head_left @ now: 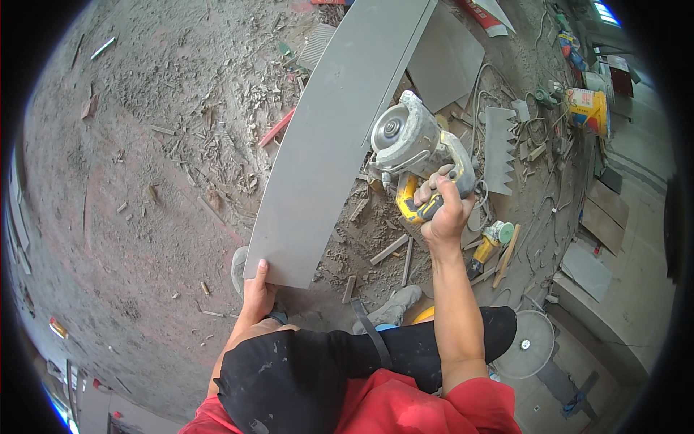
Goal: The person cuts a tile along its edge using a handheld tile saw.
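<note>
A long grey tile [318, 166] slants from near my left knee to the far edge of the view. My left hand [258, 295] grips its near end, thumb on top and fingers hidden underneath. In my right hand [447, 208] is a dusty handheld circular saw [423, 141], held by its yellow and black handle. The saw's round metal blade [391, 129] faces left at the tile's right edge; whether it touches the tile I cannot tell. A thin dark line runs lengthwise along the tile beyond the saw, close to the right edge.
A yellow angle grinder [488, 247] lies right of my foot, beside a wooden stick [507, 255]. A tooth-edged grey piece [497, 152], loose cables and offcuts litter the dusty floor. A yellow bucket [588, 110] stands far right; a round grey fan-like object [525, 345] is near right.
</note>
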A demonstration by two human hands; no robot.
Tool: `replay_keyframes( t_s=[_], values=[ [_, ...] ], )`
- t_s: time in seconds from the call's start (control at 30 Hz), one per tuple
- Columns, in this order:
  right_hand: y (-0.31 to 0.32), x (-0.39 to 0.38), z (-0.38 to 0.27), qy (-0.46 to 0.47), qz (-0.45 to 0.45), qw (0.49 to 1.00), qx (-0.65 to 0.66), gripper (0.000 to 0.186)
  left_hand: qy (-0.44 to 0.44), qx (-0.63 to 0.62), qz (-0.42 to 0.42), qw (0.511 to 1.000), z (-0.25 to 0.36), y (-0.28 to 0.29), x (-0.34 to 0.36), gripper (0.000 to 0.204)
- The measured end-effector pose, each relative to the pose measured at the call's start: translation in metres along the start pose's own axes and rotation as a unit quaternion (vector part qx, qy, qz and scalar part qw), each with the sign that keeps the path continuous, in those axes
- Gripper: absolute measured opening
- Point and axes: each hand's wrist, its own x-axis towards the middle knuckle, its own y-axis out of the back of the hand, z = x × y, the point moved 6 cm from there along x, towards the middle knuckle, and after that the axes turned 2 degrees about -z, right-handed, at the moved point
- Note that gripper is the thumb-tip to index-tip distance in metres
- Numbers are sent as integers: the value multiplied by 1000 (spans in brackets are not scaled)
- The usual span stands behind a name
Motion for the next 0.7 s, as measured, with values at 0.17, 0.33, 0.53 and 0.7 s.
replay_keyframes(
  t_s=[0.17,0.33,0.53,0.7],
  values=[
    [0,1,0,-5,2,1000,6,19,-3,-14,23,1000,0,1,0,63],
    [-3,1,0,-6,-6,1000,8,19,-5,-16,23,1000,0,1,0,62],
    [-3,1,1,-6,-7,1000,4,19,3,1,8,1000,-2,4,1,64],
    [-3,1,0,-8,-8,1000,-5,17,2,9,6,1000,-1,1,0,67]
  ],
)
